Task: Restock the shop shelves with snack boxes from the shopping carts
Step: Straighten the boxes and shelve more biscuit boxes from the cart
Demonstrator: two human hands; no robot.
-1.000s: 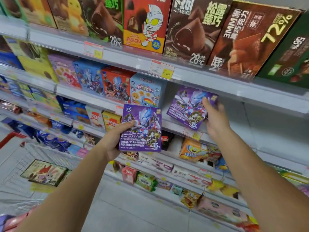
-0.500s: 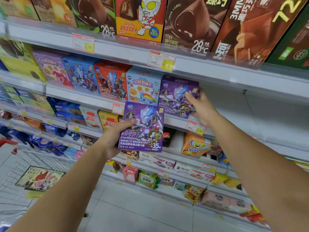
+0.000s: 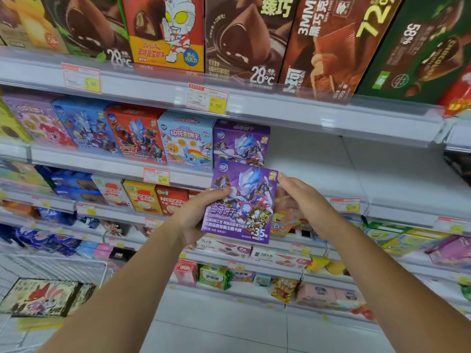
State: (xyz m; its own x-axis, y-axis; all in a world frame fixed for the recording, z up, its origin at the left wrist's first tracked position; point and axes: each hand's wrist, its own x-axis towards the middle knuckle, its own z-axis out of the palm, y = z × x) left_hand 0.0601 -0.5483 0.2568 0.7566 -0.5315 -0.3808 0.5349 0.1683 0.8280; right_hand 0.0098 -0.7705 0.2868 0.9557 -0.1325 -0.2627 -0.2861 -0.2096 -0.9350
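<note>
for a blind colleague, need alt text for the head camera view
A person's left hand holds a purple snack box up toward a shop shelf while the right hand touches the box's upper right corner. A matching purple box stands on that shelf, ending a row of boxes; a wire cart sits lower left.

A white metal shelving unit (image 3: 305, 115) fills the view, tier below tier; a red-and-yellow price tag (image 3: 207, 99) marked 8.00 hangs on the front rail of its upper tier; left of that tag, on the same rail, sits a second tag (image 3: 81, 77); below the tag and to its right show a white back panel (image 3: 311, 154) and a white shelf board (image 3: 397, 182); far below the tag lies a pale tiled floor (image 3: 224, 324) with thin grout lines; the light is even and bright.
</note>
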